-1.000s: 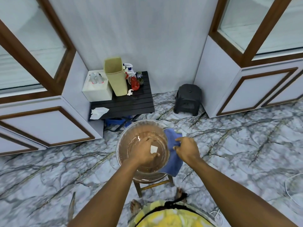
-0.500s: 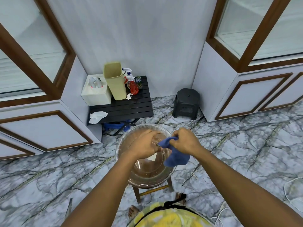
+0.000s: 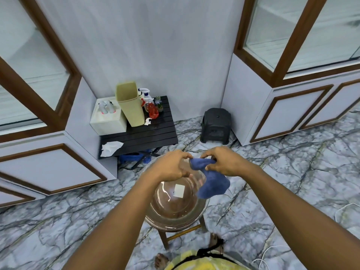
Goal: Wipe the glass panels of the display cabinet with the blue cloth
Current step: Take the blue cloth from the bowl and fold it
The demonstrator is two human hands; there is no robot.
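Observation:
The blue cloth point(image 3: 211, 181) hangs over a clear glass bowl point(image 3: 175, 209) that rests on a small wooden stool. My right hand point(image 3: 224, 162) grips the cloth's upper part. My left hand point(image 3: 171, 165) pinches its top left corner with thumb and forefinger. Both hands hold the cloth above the bowl's far rim. Glass panels of the display cabinet point(image 3: 303, 32) with brown wooden frames rise at the upper right, and another glass panel point(image 3: 29, 61) stands at the left.
A low black slatted table point(image 3: 148, 133) against the wall carries a beige bin point(image 3: 129, 106), a white tissue box point(image 3: 108, 117), spray bottles and a crumpled tissue. A black plastic stool point(image 3: 215, 125) sits by the right cabinet. White cable lies on the marble floor at lower right.
My right hand lifted the cloth off the bowl's side and raised it. My left hand came out of the bowl and took hold of the cloth's corner.

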